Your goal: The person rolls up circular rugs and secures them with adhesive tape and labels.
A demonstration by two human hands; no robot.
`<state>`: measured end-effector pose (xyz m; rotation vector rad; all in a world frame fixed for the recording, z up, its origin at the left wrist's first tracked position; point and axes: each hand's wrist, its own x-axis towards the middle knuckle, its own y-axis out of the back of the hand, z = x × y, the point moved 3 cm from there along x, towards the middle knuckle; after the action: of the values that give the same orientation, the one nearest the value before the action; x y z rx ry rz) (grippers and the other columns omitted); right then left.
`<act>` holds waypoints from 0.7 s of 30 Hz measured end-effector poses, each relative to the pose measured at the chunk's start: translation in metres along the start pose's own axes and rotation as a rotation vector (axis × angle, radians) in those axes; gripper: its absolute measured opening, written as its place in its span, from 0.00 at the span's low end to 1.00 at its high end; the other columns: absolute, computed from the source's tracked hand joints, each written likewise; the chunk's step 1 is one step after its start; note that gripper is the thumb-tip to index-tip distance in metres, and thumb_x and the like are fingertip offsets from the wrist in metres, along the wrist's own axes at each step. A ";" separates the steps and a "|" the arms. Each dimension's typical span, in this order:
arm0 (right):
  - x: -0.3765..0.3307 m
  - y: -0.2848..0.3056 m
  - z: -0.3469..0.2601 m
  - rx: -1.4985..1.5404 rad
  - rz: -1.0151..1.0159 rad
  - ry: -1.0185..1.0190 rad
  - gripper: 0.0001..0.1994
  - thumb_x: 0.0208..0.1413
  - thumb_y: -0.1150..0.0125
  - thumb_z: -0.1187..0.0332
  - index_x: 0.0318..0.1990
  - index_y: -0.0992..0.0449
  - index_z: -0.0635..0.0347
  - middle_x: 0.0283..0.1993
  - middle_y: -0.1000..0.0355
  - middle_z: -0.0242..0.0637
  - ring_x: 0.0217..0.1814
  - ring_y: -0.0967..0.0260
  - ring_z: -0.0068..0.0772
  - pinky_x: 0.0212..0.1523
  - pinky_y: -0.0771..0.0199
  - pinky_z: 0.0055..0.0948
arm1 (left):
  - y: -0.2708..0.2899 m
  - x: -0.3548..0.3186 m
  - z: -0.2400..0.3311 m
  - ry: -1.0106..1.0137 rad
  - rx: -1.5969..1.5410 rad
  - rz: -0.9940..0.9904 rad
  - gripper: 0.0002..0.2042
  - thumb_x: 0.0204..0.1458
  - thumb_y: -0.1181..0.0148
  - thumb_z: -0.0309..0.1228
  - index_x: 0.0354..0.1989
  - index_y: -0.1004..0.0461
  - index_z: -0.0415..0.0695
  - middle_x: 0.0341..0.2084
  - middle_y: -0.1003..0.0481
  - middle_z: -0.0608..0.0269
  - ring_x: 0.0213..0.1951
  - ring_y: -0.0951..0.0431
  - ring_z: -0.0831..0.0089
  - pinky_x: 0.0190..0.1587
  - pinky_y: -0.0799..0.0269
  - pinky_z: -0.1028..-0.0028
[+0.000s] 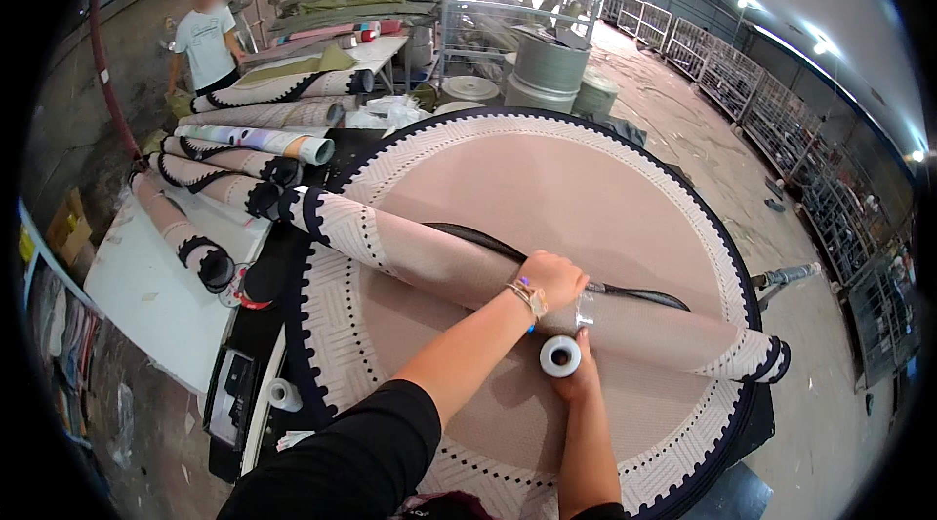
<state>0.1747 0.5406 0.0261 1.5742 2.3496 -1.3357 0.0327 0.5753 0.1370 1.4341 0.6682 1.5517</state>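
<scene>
Beige round rug [547, 188], navy-dotted white border

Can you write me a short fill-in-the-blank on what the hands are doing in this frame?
1. The right hand holds a roll of clear ____.
2. The left hand presses down on the rolled-up ____.
3. The flat rug lying spread beneath is ____ in shape.
4. On the left wrist sits a ____.

Missing words: tape; rug; round; watch
</scene>
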 end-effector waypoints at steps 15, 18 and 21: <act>-0.267 0.079 0.128 -1.074 -0.233 -0.236 0.25 0.53 0.41 0.60 0.52 0.35 0.71 0.46 0.32 0.40 0.47 0.36 0.30 0.49 0.36 0.28 | 0.144 -0.272 0.131 -0.317 -0.150 -0.195 0.28 0.46 0.43 0.48 0.55 0.35 0.48 0.54 0.37 0.55 0.56 0.36 0.66 0.54 0.42 0.63; -0.275 0.044 0.120 -0.762 -0.209 -0.119 0.29 0.52 0.40 0.58 0.54 0.38 0.72 0.50 0.33 0.42 0.51 0.37 0.31 0.53 0.38 0.30 | 0.134 -0.241 0.109 -0.402 -0.087 -0.403 0.42 0.35 0.38 0.57 0.59 0.41 0.47 0.58 0.40 0.52 0.57 0.36 0.62 0.54 0.41 0.60; -0.259 0.032 0.112 -0.780 -0.119 0.180 0.27 0.54 0.43 0.60 0.55 0.37 0.70 0.52 0.33 0.46 0.53 0.37 0.34 0.55 0.40 0.29 | 0.126 -0.199 0.081 -0.359 -0.131 -0.315 0.43 0.30 0.35 0.57 0.57 0.38 0.46 0.50 0.33 0.53 0.52 0.33 0.59 0.52 0.38 0.63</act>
<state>0.2801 0.2777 0.0485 1.3359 2.5982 -0.1887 0.0664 0.3299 0.1635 1.3857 0.5345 1.0421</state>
